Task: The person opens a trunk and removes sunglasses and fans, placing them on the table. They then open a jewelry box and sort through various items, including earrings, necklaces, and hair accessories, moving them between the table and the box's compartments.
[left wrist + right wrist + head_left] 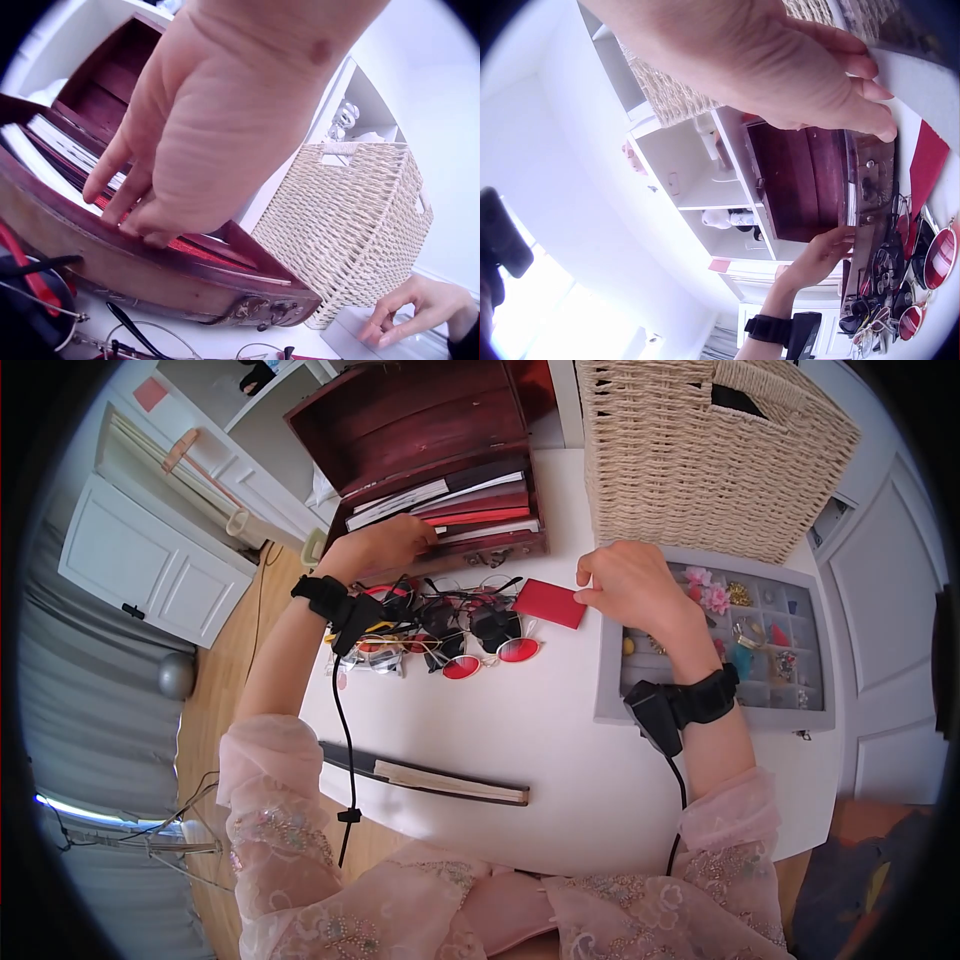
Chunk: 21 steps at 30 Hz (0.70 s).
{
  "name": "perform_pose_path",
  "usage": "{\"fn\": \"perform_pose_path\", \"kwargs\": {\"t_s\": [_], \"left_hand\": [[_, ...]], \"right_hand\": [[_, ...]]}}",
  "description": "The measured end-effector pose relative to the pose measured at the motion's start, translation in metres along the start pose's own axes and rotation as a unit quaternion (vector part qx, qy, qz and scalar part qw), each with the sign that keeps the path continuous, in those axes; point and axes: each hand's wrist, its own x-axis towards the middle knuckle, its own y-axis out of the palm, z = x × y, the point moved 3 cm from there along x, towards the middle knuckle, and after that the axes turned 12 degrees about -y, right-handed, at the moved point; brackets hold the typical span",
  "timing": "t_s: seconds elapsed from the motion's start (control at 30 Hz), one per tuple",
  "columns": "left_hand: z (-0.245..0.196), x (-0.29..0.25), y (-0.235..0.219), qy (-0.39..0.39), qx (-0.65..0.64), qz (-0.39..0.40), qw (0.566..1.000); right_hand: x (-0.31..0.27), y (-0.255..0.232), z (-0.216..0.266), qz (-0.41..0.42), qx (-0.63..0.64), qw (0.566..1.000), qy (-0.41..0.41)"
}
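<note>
A dark red wooden box (pixel 500 550) stands with its lid raised at the back of the white table, filled with a row of thin books (pixel 440 500). My left hand (pixel 385 545) reaches over its front wall, fingers bent down among the books beside a red one (pixel 184 246). A flat red booklet (pixel 550 604) lies on the table in front of the box. Close to its right end hovers my right hand (pixel 635 585), thumb near the corner, fingers loosely curled with nothing between them. Several pairs of glasses and sunglasses (pixel 461 667) are heaped left of the booklet.
At the right lies a grey compartment tray (pixel 612 705) with jewellery and hair ornaments. Behind it stands a tall woven basket (pixel 690 470). A long dark folding fan (pixel 450 782) lies near the table's front edge. Black cables (pixel 345 740) hang from both wrist cameras.
</note>
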Motion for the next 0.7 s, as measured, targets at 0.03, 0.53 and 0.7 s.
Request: {"fn": "perform_pose_path", "kwargs": {"t_s": [0.03,0.53,0.7], "left_hand": [[0.000,0.001,-0.002,0.013,-0.036,0.004,0.999],[0.014,-0.024,0.004,0.024,-0.145,-0.156,0.977],[-0.033,-0.113,-0.011,0.099,-0.173,-0.081,0.976]], "right_hand": [[0.000,0.000,0.000,0.003,0.000,1.000,0.002],[0.000,0.000,0.000,0.012,0.024,0.999,0.021],[0.001,-0.003,0.002,0.009,0.017,1.000,0.018]]}}
